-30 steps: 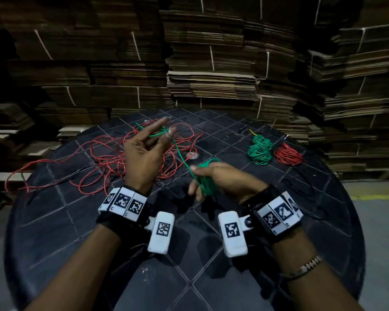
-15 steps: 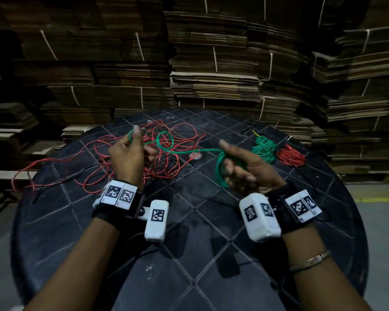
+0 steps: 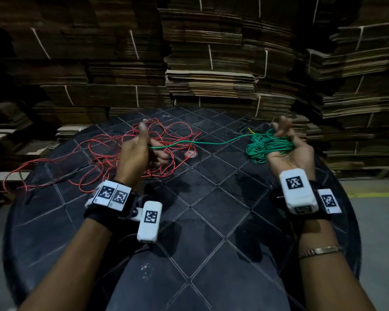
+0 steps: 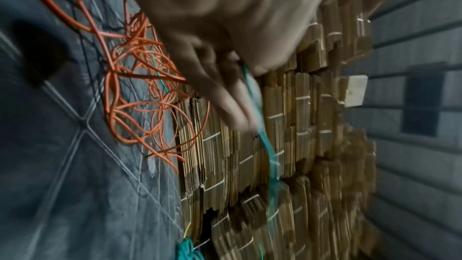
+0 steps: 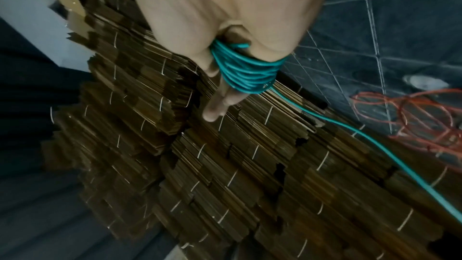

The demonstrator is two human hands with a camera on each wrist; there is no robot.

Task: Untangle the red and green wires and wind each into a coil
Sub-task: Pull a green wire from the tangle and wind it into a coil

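Stacks of flattened cardboard (image 3: pixel 211 70) fill the background from 9 to 3 o'clock. The round black table (image 3: pixel 211 221) with diamond grid lines occupies the centre. Red wire (image 3: pixel 112 153) lies loose and uncoiled on the table at 10 to 11 o'clock, one loop trailing past the rim at 9 o'clock. Green wire (image 3: pixel 211 142) runs taut above the table between both hands. A wound green bundle (image 3: pixel 258 147) sits at 2 o'clock, just beside the right hand; whether it rests on the table cannot be told. Right hand (image 3: pixel 288 151): palm up, fingers straight and close together, green turns wrapped around them. Left hand (image 3: pixel 137 151): thumb raised, fingers curled, pinching the green wire's end; motion blur hides the exact grip in the left wrist view.
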